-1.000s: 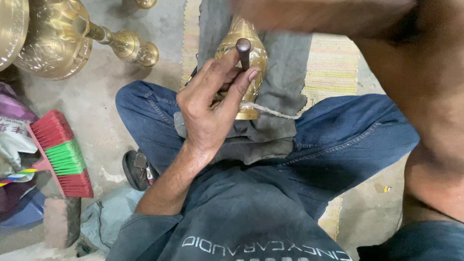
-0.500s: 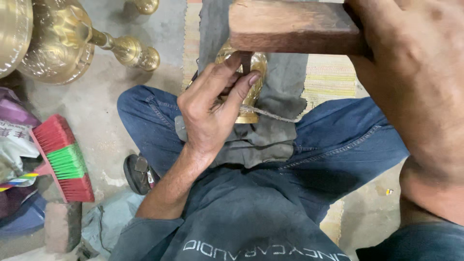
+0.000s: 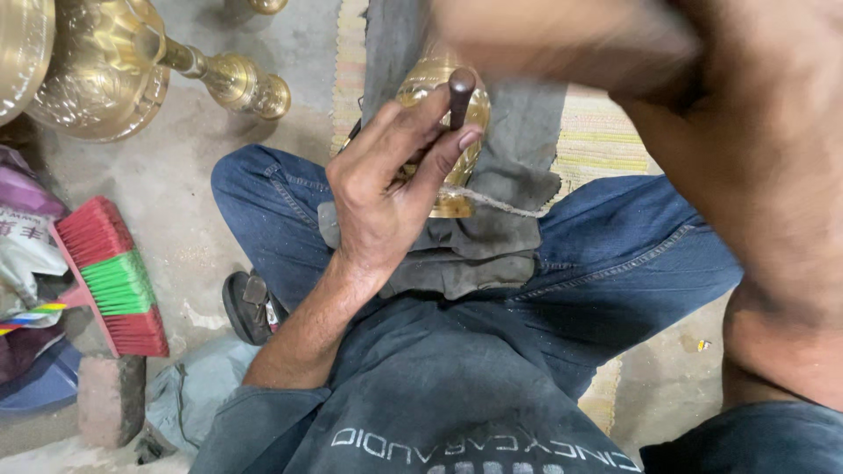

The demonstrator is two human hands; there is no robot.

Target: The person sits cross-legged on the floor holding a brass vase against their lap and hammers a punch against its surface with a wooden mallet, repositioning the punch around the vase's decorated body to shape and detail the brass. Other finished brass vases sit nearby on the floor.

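My left hand (image 3: 386, 202) grips a dark metal punch (image 3: 460, 88), its tip set against a small brass piece (image 3: 452, 204). The brass piece rests on a grey cloth (image 3: 514, 132) spread over my lap, and a thin string (image 3: 500, 203) runs across its base. My right hand (image 3: 571, 39) is a motion-blurred shape at the top of the view, just above the punch head. My right forearm fills the right side. The wooden mallet it holds is lost in the blur.
Large engraved brass vessels (image 3: 92, 83) and a brass stem (image 3: 237, 81) lie on the concrete floor at upper left. A red and green brush (image 3: 114, 276), a brick (image 3: 110, 399), bags and a sandal (image 3: 250, 307) sit at left. A woven mat (image 3: 606, 145) lies under my legs.
My right hand swung the wooden mallet up into clear view half a second ago and has now come down fast over the punch. My left hand has held the punch still.
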